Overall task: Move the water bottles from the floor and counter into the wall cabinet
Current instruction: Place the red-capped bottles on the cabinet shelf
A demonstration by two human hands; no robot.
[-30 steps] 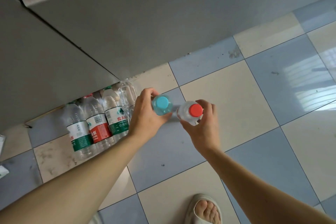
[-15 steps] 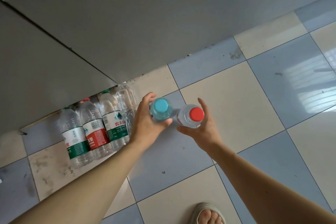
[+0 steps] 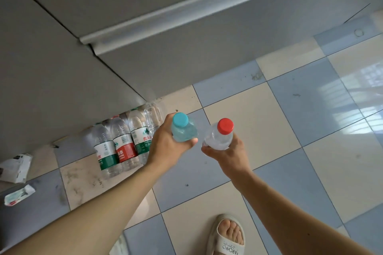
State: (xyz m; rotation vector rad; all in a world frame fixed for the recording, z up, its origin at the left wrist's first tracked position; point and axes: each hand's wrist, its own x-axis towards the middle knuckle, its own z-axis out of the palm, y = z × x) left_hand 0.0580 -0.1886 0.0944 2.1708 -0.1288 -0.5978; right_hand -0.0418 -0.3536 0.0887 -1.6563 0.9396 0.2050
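Two bottles in hand, head view. Left hand [image 3: 165, 147] grips the blue-capped bottle [image 3: 183, 130], fingers curled round its body; right hand [image 3: 230, 153] grips the red-capped bottle [image 3: 220, 136] the same way. Both bottles upright, caps toward the camera, near each other but apart. Against half a second ago: both sit higher and larger in view, lifted off the checkered floor [image 3: 259, 116], gap between them wider. Row of labelled water bottles [image 3: 122, 147] lies on the floor against the grey cabinet base [image 3: 186, 51], left of the left hand, unmoved. Paper scraps [image 3: 16, 167] now show at far left. Sandalled foot [image 3: 228, 236] at bottom edge.
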